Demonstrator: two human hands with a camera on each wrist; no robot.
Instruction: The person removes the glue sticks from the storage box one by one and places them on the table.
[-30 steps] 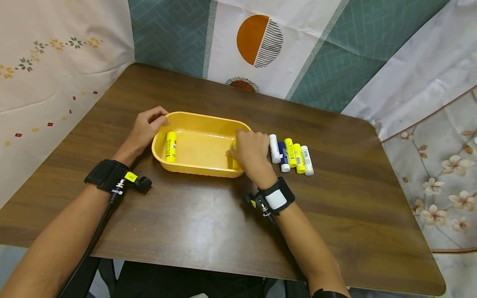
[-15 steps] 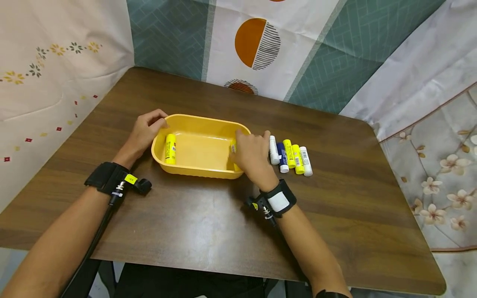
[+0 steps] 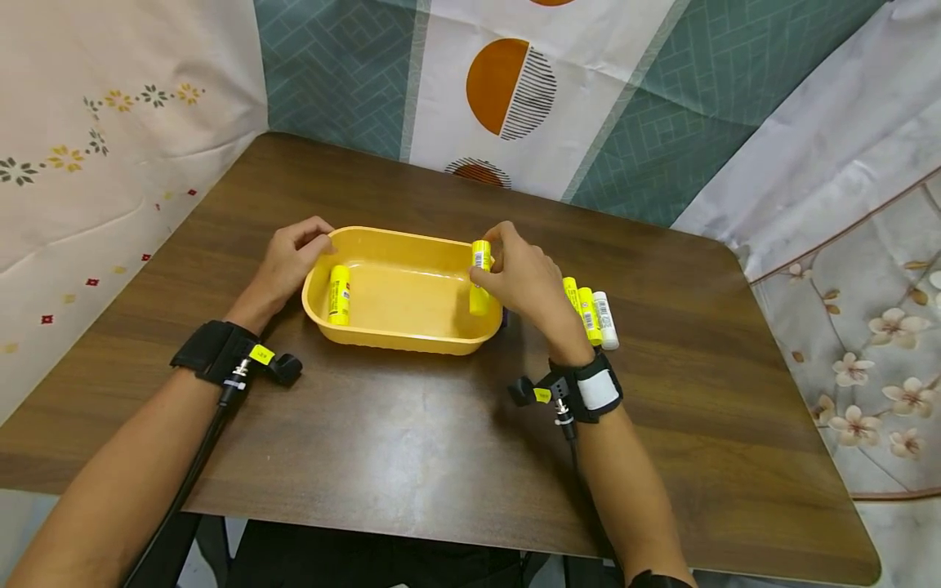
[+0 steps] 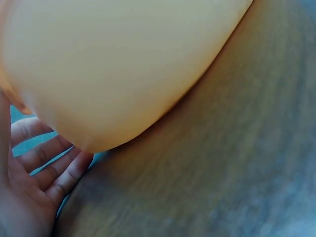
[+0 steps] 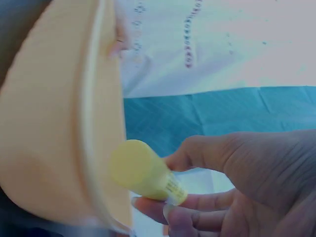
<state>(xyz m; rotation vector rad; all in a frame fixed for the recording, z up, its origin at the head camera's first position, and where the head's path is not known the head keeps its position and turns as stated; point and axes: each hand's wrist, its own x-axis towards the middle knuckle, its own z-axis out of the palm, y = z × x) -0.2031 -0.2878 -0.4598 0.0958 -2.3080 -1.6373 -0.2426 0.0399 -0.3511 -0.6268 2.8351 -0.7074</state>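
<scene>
My left hand (image 3: 287, 257) grips the far left rim of a yellow plastic tub (image 3: 397, 341); in the left wrist view its fingers (image 4: 47, 170) spread behind the tub wall. My right hand (image 3: 537, 282) pinches a yellow glue stick (image 3: 479, 304) between thumb and fingers, upright over the tub's right end. The right wrist view shows that glue stick (image 5: 138, 168) end-on beside the tub's rim (image 5: 88, 118). Inside the tub, at the left, another yellow glue stick (image 3: 339, 296) lies lengthwise.
Right of the tub, two yellow glue sticks (image 3: 589, 317) and a white one (image 3: 606, 321) lie side by side on the wooden table (image 3: 698, 367); my right hand hides part of that row. A dark blue bit (image 3: 504, 318) shows beside the tub's right end. Cloth hangs behind.
The right hand has moved up and to the right, raising the yellow glue stick from inside the tub's right end. The left hand stays on the rim.
</scene>
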